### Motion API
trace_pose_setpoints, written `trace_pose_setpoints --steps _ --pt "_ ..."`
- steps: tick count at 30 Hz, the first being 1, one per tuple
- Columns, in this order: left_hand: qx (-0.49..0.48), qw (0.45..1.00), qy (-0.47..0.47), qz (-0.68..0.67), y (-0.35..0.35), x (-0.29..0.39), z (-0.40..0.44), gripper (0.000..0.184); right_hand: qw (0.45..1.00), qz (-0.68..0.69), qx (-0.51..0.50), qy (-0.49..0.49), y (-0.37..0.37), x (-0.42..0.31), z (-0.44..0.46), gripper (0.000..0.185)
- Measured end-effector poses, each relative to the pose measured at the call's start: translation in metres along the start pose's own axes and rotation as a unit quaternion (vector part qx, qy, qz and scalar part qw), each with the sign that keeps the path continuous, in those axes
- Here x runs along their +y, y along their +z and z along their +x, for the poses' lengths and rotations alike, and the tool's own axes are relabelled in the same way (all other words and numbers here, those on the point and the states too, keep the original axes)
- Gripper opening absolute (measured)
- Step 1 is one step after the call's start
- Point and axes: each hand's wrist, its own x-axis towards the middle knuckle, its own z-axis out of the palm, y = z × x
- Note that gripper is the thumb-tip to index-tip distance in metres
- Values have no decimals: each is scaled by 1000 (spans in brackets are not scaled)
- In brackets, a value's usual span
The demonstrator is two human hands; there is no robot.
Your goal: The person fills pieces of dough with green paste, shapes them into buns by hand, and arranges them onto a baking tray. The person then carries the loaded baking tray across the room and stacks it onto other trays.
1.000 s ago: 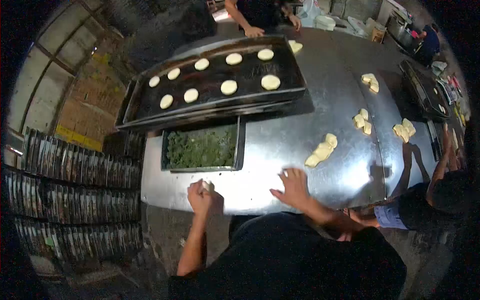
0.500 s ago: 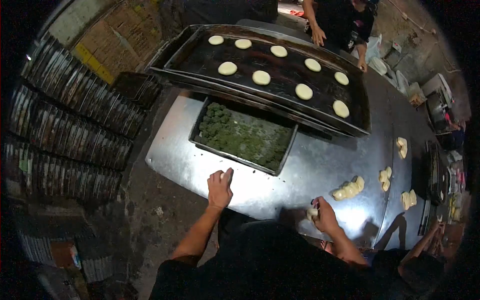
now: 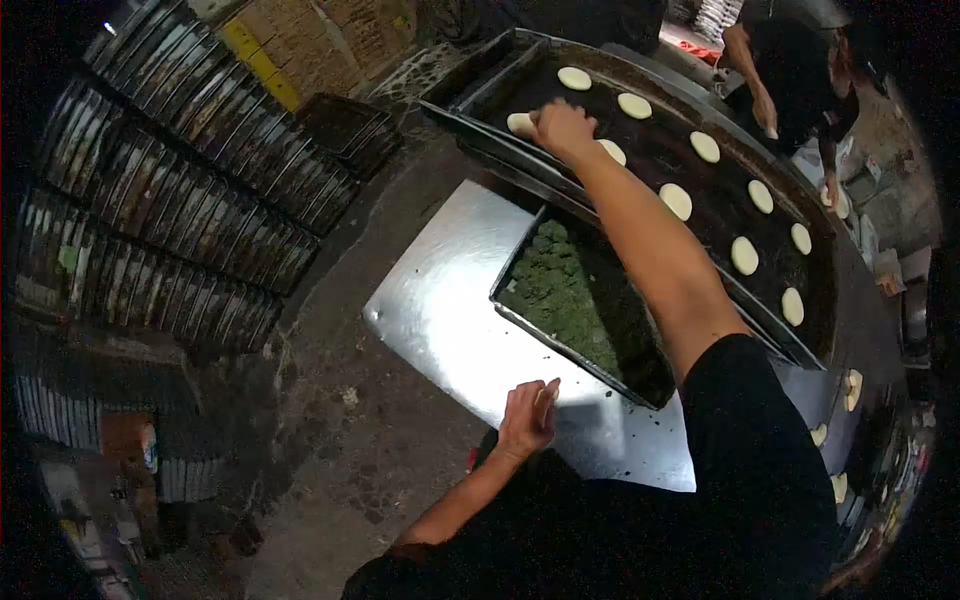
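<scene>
My right hand [image 3: 567,132] reaches across to the large dark baking tray [image 3: 640,165]. Its bent fingers are on the right edge of a pale flat dough disc [image 3: 519,124] at the tray's near left corner. Two rows of similar discs, such as this dough disc [image 3: 676,202], lie on the tray. Over the shiny metal tabletop [image 3: 440,290], my left hand [image 3: 528,418] is closed, thumb against curled fingers; whatever it may hold is hidden. Between my arms sits a rectangular pan [image 3: 570,350] of crumbly green filling [image 3: 555,290], partly shaded by my right arm.
Racks of stacked dark trays [image 3: 170,160] stand at the left. Another person's hand [image 3: 765,112] is at the tray's far side. Dough pieces [image 3: 852,390] lie at the right, partly hidden by my sleeve. Dark crumbs dot the tabletop near the pan.
My right hand has gone from the table's near edge, where it held dough, up to the tray. An added disc lies at its near left. The view has turned, shifting everything rightward.
</scene>
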Motion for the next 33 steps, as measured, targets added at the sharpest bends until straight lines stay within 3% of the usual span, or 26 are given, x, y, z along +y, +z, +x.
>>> trace_pose_setpoints --steps 1,4,5,6,7,9,10,11,13,14,15,16,17,18,19,20,21,23,24,25,26,27,29,31,32,33 --pt "-5 1000 -1 -2 -1 -2 -3 52 993 75 87 16 5 -1 -2 41" --pt "-56 998 5 24 0 -13 -12 48 908 391 149 8 -45 -28 -57 31" --pt "-44 998 -32 44 20 -29 -28 43 945 289 143 -60 -58 -30 -82 25" --pt "-82 985 36 148 12 -22 -15 27 882 381 246 -125 -35 -20 -110 23" --pt "-79 990 1 116 23 -37 -27 27 910 378 139 -102 -53 -12 -143 22" --pt "-46 996 -54 54 0 19 -7 20 935 316 127 -96 -65 3 -221 24" --pt "-60 996 -35 51 14 15 -13 20 918 344 148 -126 -72 14 -257 27" --pt "-84 989 -114 -52 18 -7 -27 20 930 348 66 -97 -76 23 -290 23" --pt "-111 944 -245 -192 -5 37 3 21 941 338 14 -8 -75 36 -352 18" --pt "-112 906 -317 -259 -6 59 19 36 912 408 -7 48 -79 36 -381 21" --pt "-46 929 -250 -269 -10 109 39 31 896 435 -34 84 -86 35 -401 25" --pt "-24 920 -260 -292 -7 135 50 24 902 426 51 44 -79 37 -412 25" --pt "-24 918 -203 -341 -10 163 59 20 859 496 123 38 -76 46 -422 20" --pt "-38 890 -173 -420 -14 194 66 16 857 469 213 23 -109 49 -425 16" --pt "-80 843 -149 -511 -13 218 77 9 822 437 361 -51 -141 58 -421 22" --pt "-66 859 -98 -498 -14 241 87 7 773 422 470 -60 -159 64 -414 41" --pt "-56 873 -43 -483 -13 258 97 11 807 352 473 40 -188 71 -415 53" --pt "47 889 -86 -447 -2 284 106 46 777 375 504 -34 -184 64 -398 51" --pt "41 829 -146 -539 -7 282 113 54 815 333 472 45 -187 36 -408 45" --pt "34 754 -199 -625 -12 279 119 63 819 352 454 8 -186 29 -415 39" --pt "35 732 -219 -644 -15 271 117 65 820 371 434 -28 -185 21 -422 33" --pt "33 738 -224 -636 -26 262 108 66 764 494 408 -77 -174 13 -427 28" --pt "21 793 -306 -527 -57 215 102 63 867 435 242 -16 -169 4 -427 25" --pt "15 748 -382 -542 -57 135 90 45 917 368 143 -50 -128 4 -406 16" --pt "-7 734 -420 -533 -55 89 78 37 922 355 41 -146 -95 12 -396 17" --pt "-64 736 -463 -490 -56 58 55 33 847 488 -183 -106 -68 15 -379 13"
